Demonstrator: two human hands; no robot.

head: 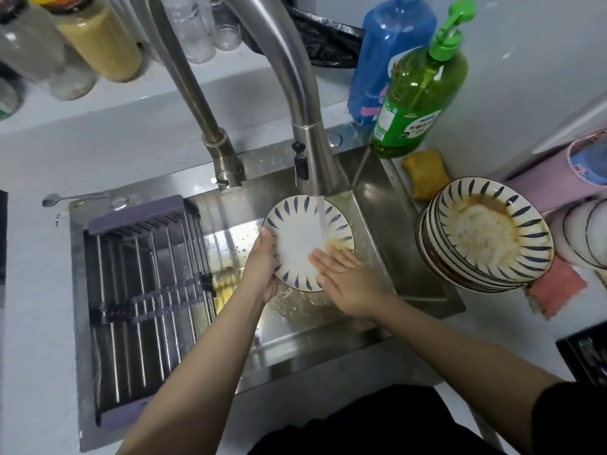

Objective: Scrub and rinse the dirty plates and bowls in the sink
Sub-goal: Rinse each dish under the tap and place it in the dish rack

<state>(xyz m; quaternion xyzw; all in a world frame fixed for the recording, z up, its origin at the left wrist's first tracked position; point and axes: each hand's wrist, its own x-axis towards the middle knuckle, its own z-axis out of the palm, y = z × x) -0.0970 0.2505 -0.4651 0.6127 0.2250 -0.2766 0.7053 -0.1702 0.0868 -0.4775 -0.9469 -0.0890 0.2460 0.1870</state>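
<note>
**Plate under the running tap**

A pale countertop [42,290] wraps around a steel sink [371,231], with a white wall behind. A dark drying rack [144,290] fills the sink's left half. Over the right half, water from the curved faucet [295,77] falls onto a blue-striped plate [295,238]. The left hand [261,267] grips the plate's left rim; the right hand [345,280] lies flat, fingers straight, on its face. A stack of dirty bowls [486,238] waits on the counter right of the sink, near a green soap bottle [420,93] and a yellow sponge [425,174].
</note>
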